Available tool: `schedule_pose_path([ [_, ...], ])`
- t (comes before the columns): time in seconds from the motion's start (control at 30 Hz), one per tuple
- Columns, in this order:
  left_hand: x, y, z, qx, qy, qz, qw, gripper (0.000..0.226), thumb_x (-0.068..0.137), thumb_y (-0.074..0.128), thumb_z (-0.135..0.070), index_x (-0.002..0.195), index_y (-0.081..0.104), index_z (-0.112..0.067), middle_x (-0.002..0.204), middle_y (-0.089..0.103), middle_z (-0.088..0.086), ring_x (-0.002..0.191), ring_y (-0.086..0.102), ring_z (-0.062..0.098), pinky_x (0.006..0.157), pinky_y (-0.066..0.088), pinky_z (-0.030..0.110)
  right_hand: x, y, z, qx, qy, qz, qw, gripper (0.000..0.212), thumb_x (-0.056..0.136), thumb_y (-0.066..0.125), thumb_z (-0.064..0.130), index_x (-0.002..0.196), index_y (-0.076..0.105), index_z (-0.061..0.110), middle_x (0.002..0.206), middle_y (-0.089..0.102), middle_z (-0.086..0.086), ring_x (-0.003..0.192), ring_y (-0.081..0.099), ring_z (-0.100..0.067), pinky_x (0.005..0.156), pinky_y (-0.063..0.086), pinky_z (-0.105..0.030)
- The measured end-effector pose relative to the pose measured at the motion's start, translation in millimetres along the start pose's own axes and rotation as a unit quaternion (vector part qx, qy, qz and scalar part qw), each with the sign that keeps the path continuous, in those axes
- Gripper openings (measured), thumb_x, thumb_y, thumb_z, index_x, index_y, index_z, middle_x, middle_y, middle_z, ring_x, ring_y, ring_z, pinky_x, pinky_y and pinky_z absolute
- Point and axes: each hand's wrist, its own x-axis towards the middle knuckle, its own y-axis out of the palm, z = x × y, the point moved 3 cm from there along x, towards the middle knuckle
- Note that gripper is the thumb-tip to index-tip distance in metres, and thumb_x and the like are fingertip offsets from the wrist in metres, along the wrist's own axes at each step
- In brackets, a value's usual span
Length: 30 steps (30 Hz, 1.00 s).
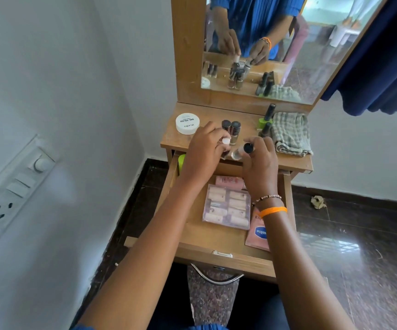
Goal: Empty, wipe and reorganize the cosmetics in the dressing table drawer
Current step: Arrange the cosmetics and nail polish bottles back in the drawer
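Forearms reach over the open drawer (226,239) to the tabletop (285,163) edge. Left hand (207,148) curls its fingers around a white-capped bottle (226,141); right hand (260,158) grips a tilted black-capped bottle (242,151) just right of it.

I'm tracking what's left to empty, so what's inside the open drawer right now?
The drawer holds a clear packet, a pink tube, a Vaseline sachet and something green; both forearms cover the rest.

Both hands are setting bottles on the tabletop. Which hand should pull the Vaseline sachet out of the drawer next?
Right hand, probably: the Vaseline sachet lies at the drawer's right edge, under the right forearm.
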Motion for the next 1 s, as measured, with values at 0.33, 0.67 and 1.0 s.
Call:
schedule_pose_path([
  [0.33, -106, -50, 55, 0.003, -0.183, 0.04, 0.982, 0.021, 0.082, 0.065, -0.002, 0.1, 0.072, -0.01, 0.089, 0.058, -0.005, 0.078, 0.057, 0.009, 0.065, 0.041, 0.005, -75, 26, 17, 0.092, -0.038, 0.181, 0.979, 0.028, 0.082, 0.057, -0.005, 0.106, 0.065, 0.008, 0.101, 0.061, -0.005, 0.085, 0.055, -0.011, 0.081, 0.044, -0.012],
  [0.67, -118, -52, 68, 0.021, -0.206, 0.085, 0.975, 0.015, 0.081, 0.065, 0.001, 0.091, 0.073, -0.007, 0.083, 0.058, -0.005, 0.063, 0.049, -0.006, 0.06, 0.039, 0.002, -98, 78, 36, 0.013, -0.069, 0.307, 0.949, 0.024, 0.08, 0.055, -0.002, 0.097, 0.066, 0.011, 0.096, 0.066, -0.011, 0.086, 0.061, -0.033, 0.072, 0.051, -0.042],
  [1.0, -117, -28, 84, 0.09, -0.21, 0.135, 0.964, 0.024, 0.085, 0.053, 0.006, 0.093, 0.071, -0.007, 0.105, 0.061, 0.013, 0.095, 0.056, 0.024, 0.073, 0.037, 0.022, -99, 95, 34, -0.06, -0.05, 0.301, 0.95, 0.026, 0.081, 0.053, -0.004, 0.101, 0.063, 0.009, 0.102, 0.061, -0.013, 0.085, 0.059, -0.036, 0.069, 0.051, -0.043],
])
